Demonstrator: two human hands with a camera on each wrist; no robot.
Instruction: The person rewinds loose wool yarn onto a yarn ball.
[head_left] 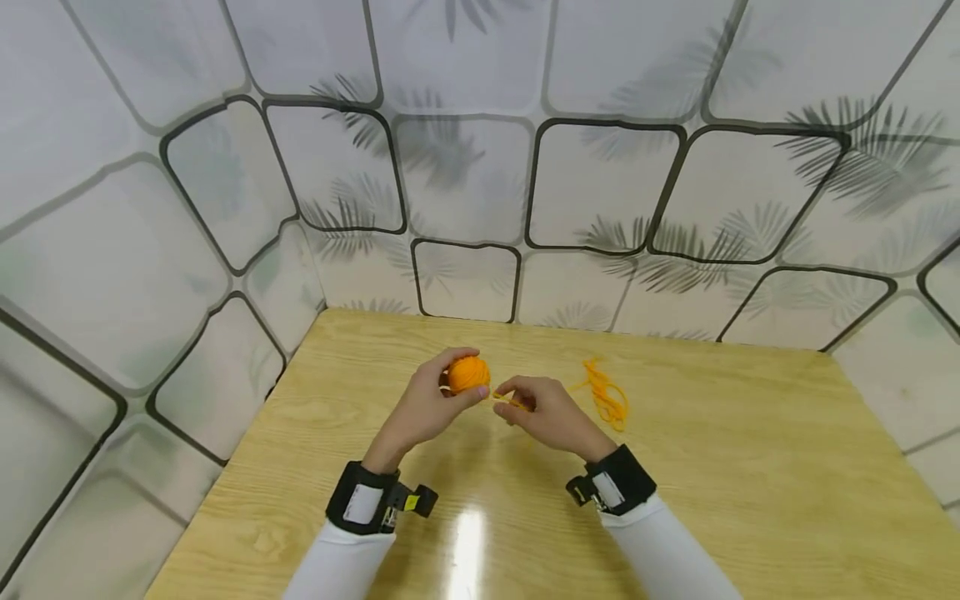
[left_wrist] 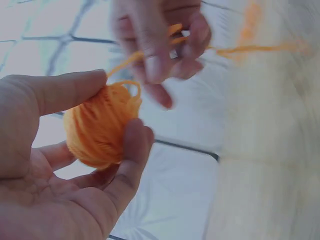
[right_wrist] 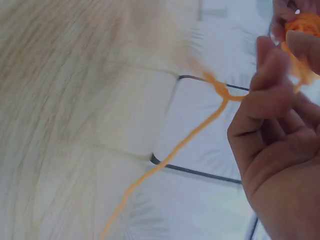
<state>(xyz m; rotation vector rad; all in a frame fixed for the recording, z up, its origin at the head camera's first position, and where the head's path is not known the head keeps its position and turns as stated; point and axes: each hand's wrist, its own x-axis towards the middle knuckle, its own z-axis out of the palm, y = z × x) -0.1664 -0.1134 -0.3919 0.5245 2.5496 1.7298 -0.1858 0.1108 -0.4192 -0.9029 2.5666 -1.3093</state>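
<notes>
An orange ball of yarn (head_left: 468, 374) is held above the table by my left hand (head_left: 424, 408), its thumb and fingers curled round the sides. In the left wrist view the wound strands of the ball (left_wrist: 100, 127) show between thumb and fingertips, with a small loop standing up at its top. Just to the right, my right hand (head_left: 551, 413) pinches the yarn strand (left_wrist: 125, 64) that runs from the ball. Beyond those fingers the strand (right_wrist: 187, 137) trails away in the right wrist view. A loose tangle of the same yarn (head_left: 606, 396) lies on the table past the right hand.
The light wooden table (head_left: 750, 467) meets a patterned wall (head_left: 465, 183) of outlined stone shapes and leaf prints at its back edge. Both wrists wear black straps (head_left: 363, 498) with small cameras. A bright light reflection shows on the near tabletop.
</notes>
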